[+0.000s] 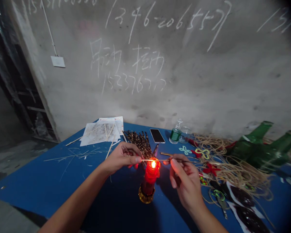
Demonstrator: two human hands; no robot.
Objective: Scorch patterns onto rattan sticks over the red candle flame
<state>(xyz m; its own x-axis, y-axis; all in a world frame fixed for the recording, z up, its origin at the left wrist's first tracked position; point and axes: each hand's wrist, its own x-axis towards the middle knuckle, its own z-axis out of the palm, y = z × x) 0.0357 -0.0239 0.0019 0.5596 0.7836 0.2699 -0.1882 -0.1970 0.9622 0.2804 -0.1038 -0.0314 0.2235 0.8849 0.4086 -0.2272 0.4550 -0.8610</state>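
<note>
A lit red candle stands upright in a gold-coloured holder between my hands. Across its flame runs a thin stick, level, at the height of the candle's top. My left hand pinches the stick's left end between thumb and fingers. On the other side my right hand is closed around the stick's right part, with a thin length reaching past the fingers. Behind the candle lies a bundle of dark mottled sticks. The glare hides exactly where the stick meets the flame.
Papers with pale sticks lie at the back left of the blue table. A phone and a plastic bottle are behind. Tangled cord, green glass bottles and dark packets crowd the right.
</note>
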